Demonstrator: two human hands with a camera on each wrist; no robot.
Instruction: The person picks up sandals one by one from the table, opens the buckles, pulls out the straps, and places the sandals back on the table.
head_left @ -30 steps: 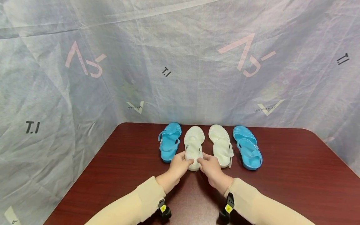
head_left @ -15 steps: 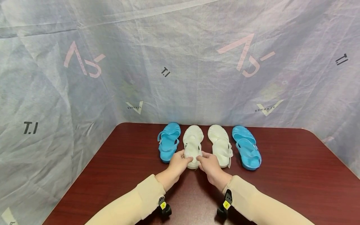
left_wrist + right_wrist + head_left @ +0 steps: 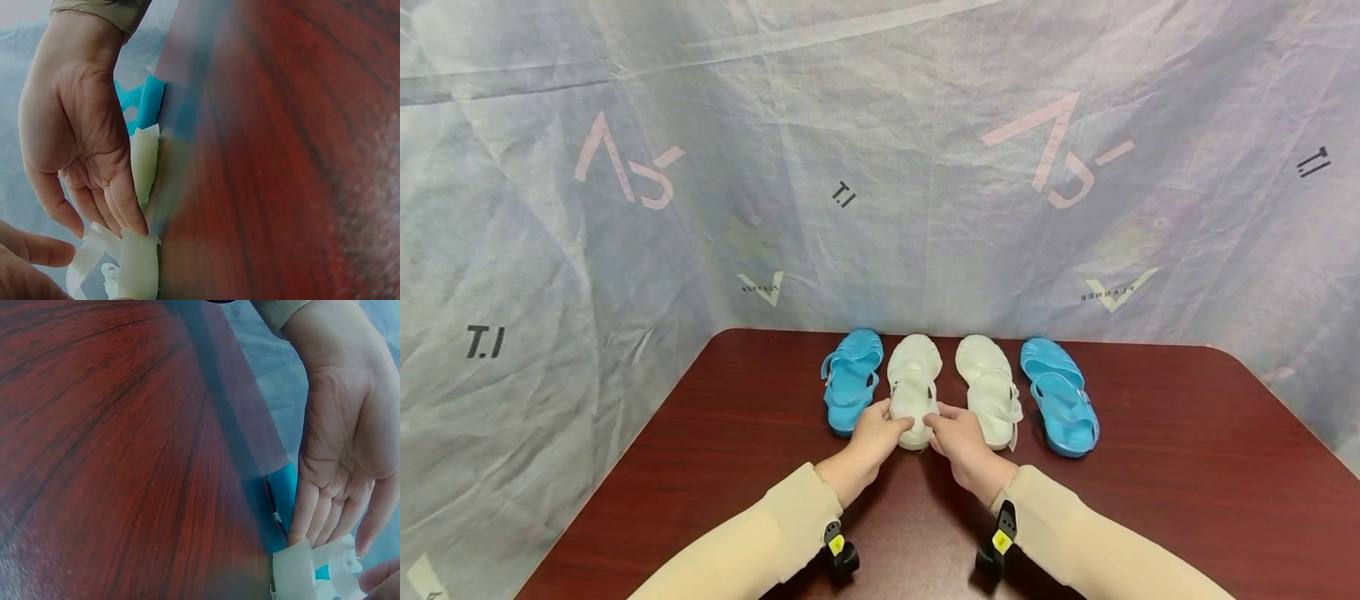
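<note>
A white sandal [image 3: 914, 367] lies between my two hands, toe toward the curtain. My left hand [image 3: 872, 432] pinches the left side of its heel, thumb on top. On the other side my right hand [image 3: 961, 435] pinches the heel the same way. The left wrist view catches the right palm [image 3: 81, 125] facing the camera and the white heel [image 3: 139, 269] below its fingers. In the right wrist view the left palm [image 3: 350, 444] appears, with the heel [image 3: 294, 572] at the bottom. Fingers under the heel are partly hidden.
A second white sandal [image 3: 988, 392] lies just right of the held one. Blue sandals [image 3: 852, 379] flank the row, the other blue sandal [image 3: 1062, 408] at right. All rest on a dark red wooden table [image 3: 1180, 467]. A grey printed curtain [image 3: 925, 208] hangs behind.
The held white sandal has shifted slightly forward and left with both hands, more nearly level with its neighbours. The other sandals stay in place.
</note>
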